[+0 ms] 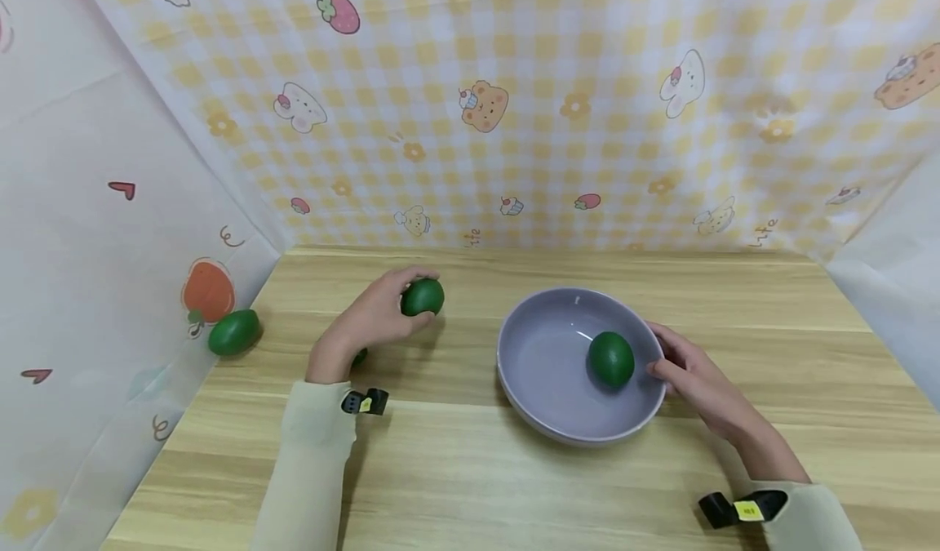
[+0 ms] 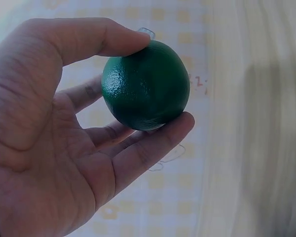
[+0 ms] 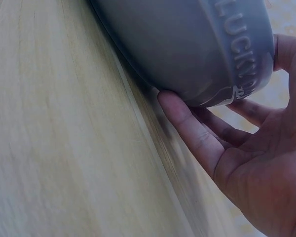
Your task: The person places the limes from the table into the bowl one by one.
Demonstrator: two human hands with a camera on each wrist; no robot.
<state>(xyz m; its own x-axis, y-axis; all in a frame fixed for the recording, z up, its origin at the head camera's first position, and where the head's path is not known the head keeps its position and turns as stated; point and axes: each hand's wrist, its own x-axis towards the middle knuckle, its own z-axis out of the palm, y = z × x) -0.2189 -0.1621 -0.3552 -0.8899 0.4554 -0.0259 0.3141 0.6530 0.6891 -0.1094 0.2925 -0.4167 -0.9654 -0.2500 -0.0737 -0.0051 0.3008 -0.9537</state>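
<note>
Head view first: nearest me are the two pale sleeves, each with a small black clip with a yellow tag at the wrist, resting over the wooden desk (image 1: 455,486). Just beyond the right sleeve, the right hand (image 1: 693,375) is set against the near right rim of a grey-lilac bowl (image 1: 547,355), thumb on the rim and fingers (image 3: 187,123) straight under the outer wall, as the right wrist view shows, with raised lettering on that wall right above them. Inside the bowl, just left of the right hand's thumb, lies one green lime (image 1: 611,359). Off to the left, well apart from the bowl, the left hand (image 1: 367,322) is curled round a second green lime (image 1: 423,296); the left wrist view shows it pinched between thumb on top and fingertips below, the rest of the palm open beneath it. I cannot tell whether this lime touches the desk or is lifted just clear of it. Further left of that hand, at the desk's left edge against the side curtain, a third green lime (image 1: 233,332) lies alone. Behind everything hangs the yellow checked backdrop (image 1: 587,110) printed with bears, rabbits and strawberries.
</note>
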